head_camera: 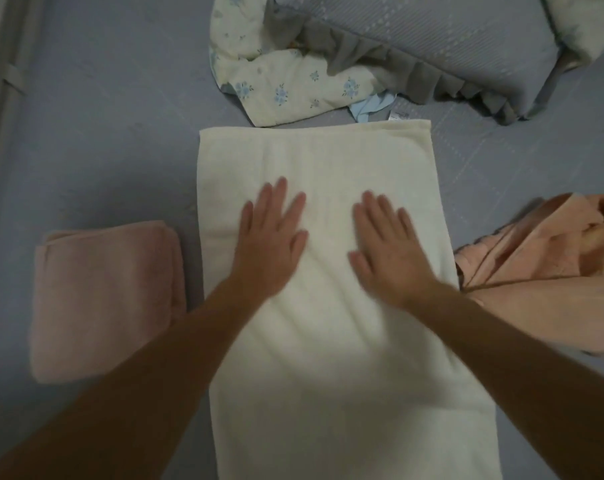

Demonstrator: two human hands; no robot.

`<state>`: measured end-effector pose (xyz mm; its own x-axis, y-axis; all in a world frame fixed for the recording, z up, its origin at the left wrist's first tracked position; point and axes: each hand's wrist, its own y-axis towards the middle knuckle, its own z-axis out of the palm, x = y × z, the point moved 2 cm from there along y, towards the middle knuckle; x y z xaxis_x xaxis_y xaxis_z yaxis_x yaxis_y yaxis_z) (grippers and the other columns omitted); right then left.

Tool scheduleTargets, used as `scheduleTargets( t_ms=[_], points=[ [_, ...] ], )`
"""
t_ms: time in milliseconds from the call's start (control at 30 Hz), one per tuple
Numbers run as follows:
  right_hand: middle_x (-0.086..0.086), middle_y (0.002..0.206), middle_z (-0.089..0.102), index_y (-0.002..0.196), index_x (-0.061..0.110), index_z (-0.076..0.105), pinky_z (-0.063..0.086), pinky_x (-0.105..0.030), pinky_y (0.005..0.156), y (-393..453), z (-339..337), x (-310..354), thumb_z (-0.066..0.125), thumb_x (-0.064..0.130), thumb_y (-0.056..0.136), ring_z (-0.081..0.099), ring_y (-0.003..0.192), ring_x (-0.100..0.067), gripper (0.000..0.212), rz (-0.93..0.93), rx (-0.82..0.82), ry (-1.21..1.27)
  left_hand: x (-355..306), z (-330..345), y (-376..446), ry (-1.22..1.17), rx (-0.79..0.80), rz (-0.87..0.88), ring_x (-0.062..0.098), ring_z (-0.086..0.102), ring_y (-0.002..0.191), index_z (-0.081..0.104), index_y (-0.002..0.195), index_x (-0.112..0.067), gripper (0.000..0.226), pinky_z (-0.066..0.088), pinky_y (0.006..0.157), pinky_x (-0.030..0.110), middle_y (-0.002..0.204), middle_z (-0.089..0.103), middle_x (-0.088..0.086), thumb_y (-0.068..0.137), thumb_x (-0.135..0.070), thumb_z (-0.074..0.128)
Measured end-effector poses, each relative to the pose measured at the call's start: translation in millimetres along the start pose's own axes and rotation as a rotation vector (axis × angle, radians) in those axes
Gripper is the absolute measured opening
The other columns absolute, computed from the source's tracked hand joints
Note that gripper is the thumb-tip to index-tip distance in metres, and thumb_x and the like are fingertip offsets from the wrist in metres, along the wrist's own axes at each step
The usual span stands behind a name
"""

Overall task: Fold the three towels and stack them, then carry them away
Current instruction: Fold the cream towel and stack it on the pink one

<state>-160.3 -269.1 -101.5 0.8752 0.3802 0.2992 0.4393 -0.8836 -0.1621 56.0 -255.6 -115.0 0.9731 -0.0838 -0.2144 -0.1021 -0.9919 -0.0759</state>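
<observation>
Both palms are down flat on the cream towel [314, 202], which lies in a long strip along the middle of the bed [103, 133], running from the near edge toward the pillows. The left hand [269, 244] and the right hand [390, 251] rest side by side with fingers straight and spread, gripping nothing. By the left side sits the pink towel [106, 299], folded into a neat block. The peach towel [550, 271] lies crumpled at the right edge. A floral pillow [286, 84] and a grey pillow [449, 50] lie at the far end.
</observation>
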Motion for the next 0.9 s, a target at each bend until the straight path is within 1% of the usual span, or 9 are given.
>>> scheduleTargets(
  t_ms=[100, 200, 333, 433, 500, 567, 633, 800, 900],
  points=[
    [-0.015, 0.163, 0.002, 0.155, 0.006, 0.011, 0.002, -0.051, 0.121, -42.0, 36.7, 26.3, 0.031, 0.044, 0.097, -0.003, 0.151, -0.031, 0.072, -0.042, 0.039, -0.066, -16.1, 26.4, -38.4, 0.126, 0.06, 0.062, 0.031, 0.012, 0.151, 0.019, 0.156, -0.024, 0.063, 0.014, 0.118, 0.056, 0.165, 0.013, 0.009, 0.099, -0.052, 0.024],
    [-0.013, 0.164, 0.002, 0.155, 0.008, 0.01, 0.005, -0.051, 0.121, -65.1, 46.7, 4.2, 0.029, 0.049, 0.097, -0.002, 0.151, -0.029, 0.074, -0.029, 0.056, -0.168, 11.5, 32.7, -65.6, 0.145, 0.042, -0.048, 0.033, 0.013, 0.151, 0.016, 0.156, -0.024, 0.067, 0.015, 0.118, 0.056, 0.165, 0.013, 0.01, 0.098, -0.056, 0.025],
    [-0.018, 0.163, 0.007, 0.154, 0.004, 0.012, 0.007, -0.05, 0.12, -51.3, 22.8, -51.0, 0.034, 0.044, 0.094, 0.005, 0.151, -0.033, 0.075, 0.199, -0.019, -0.18, 43.9, 20.2, -95.1, 0.178, 0.105, -0.258, 0.034, 0.01, 0.151, 0.014, 0.157, -0.021, 0.069, 0.014, 0.119, 0.058, 0.165, 0.011, 0.011, 0.096, -0.051, 0.026],
    [-0.023, 0.162, 0.005, 0.153, -0.002, 0.009, 0.006, -0.051, 0.121, -52.2, 14.1, -35.5, 0.035, 0.039, 0.094, 0.004, 0.15, -0.036, 0.077, 0.302, -0.029, -0.127, 5.1, 13.9, -112.9, 0.108, 0.048, -0.318, 0.035, 0.014, 0.15, 0.018, 0.156, -0.015, 0.065, 0.013, 0.119, 0.058, 0.163, 0.014, 0.016, 0.097, -0.043, 0.027],
    [-0.024, 0.161, 0.003, 0.153, -0.003, 0.009, 0.003, -0.051, 0.121, -79.5, 26.6, -1.5, 0.036, 0.041, 0.094, 0.0, 0.15, -0.037, 0.078, 0.169, 0.002, -0.078, -40.5, 23.4, -138.0, 0.063, 0.024, -0.221, 0.035, 0.012, 0.151, 0.018, 0.156, -0.016, 0.064, 0.012, 0.119, 0.056, 0.164, 0.013, 0.015, 0.099, -0.043, 0.027],
    [-0.021, 0.162, 0.001, 0.154, 0.0, 0.008, 0.006, -0.052, 0.121, -131.2, 51.1, 31.0, 0.03, 0.045, 0.097, -0.003, 0.15, -0.034, 0.075, -0.033, 0.089, -0.101, -79.4, 43.3, -179.2, 0.046, 0.083, -0.105, 0.032, 0.009, 0.152, 0.015, 0.156, -0.022, 0.063, 0.013, 0.119, 0.057, 0.165, 0.009, 0.01, 0.1, -0.048, 0.025],
    [-0.016, 0.163, -0.002, 0.155, 0.004, 0.007, 0.009, -0.052, 0.121, -182.4, 70.0, 32.4, 0.025, 0.049, 0.099, -0.005, 0.151, -0.029, 0.074, -0.11, 0.16, -0.156, -88.3, 63.2, -224.3, 0.086, 0.146, -0.075, 0.03, 0.006, 0.152, 0.012, 0.157, -0.026, 0.066, 0.015, 0.118, 0.058, 0.166, 0.005, 0.007, 0.099, -0.055, 0.025],
    [-0.014, 0.164, 0.005, 0.155, 0.005, 0.011, 0.005, -0.05, 0.121, -223.1, 60.1, -35.7, 0.025, 0.043, 0.096, 0.0, 0.151, -0.026, 0.071, 0.079, 0.123, -0.215, -47.6, 67.2, -294.9, 0.136, 0.159, -0.259, 0.032, 0.003, 0.152, 0.009, 0.157, -0.028, 0.072, 0.009, 0.12, 0.057, 0.166, 0.002, 0.008, 0.095, -0.061, 0.024],
    [-0.013, 0.164, 0.0, 0.155, 0.006, 0.005, 0.006, -0.05, 0.121, -249.9, 44.4, -55.9, 0.024, 0.04, 0.096, -0.001, 0.151, -0.027, 0.071, 0.22, 0.18, -0.192, -48.3, 48.6, -312.6, 0.061, 0.195, -0.413, 0.037, 0.007, 0.151, 0.011, 0.157, -0.027, 0.071, 0.01, 0.118, 0.059, 0.165, 0.003, 0.012, 0.095, -0.057, 0.03]
  ],
)
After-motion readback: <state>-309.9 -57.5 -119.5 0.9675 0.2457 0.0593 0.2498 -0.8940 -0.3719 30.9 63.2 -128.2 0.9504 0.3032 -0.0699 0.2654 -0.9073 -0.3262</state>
